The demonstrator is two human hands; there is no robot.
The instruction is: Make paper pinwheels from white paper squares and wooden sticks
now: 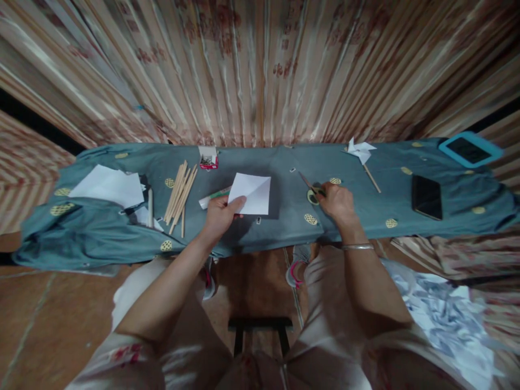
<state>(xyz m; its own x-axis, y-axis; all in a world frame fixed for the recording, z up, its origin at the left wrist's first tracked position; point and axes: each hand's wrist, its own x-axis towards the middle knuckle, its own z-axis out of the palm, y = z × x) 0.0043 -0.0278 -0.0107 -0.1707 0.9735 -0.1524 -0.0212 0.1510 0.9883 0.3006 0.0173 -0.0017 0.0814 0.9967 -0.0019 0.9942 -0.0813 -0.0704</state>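
In the head view, the left hand [225, 213] pinches a white square paper [254, 192] at its near left corner, thumb on top and fingers curled beneath. The paper is just above the cloth-covered table [280, 162], left of the scissors [313, 188]. The right hand [337, 199] is closed around the scissors' handles, the blades pointing away and toward the paper. How far the blades are parted is too small to tell.

A cut could stray if the paper, held at only one corner, sags or twists. The left thumb could be nicked if the blades came too close. The loose sticks [182, 195] might roll if the left arm brushed them.

Counted: one square paper in hand, one pair of scissors, one pinwheel [363, 151], one phone [426, 197], one blue-framed tablet [471, 150] and one small red box [208, 161]. The sticks overlap, perhaps seven; the white sheets [108, 186] at the left cannot be counted.
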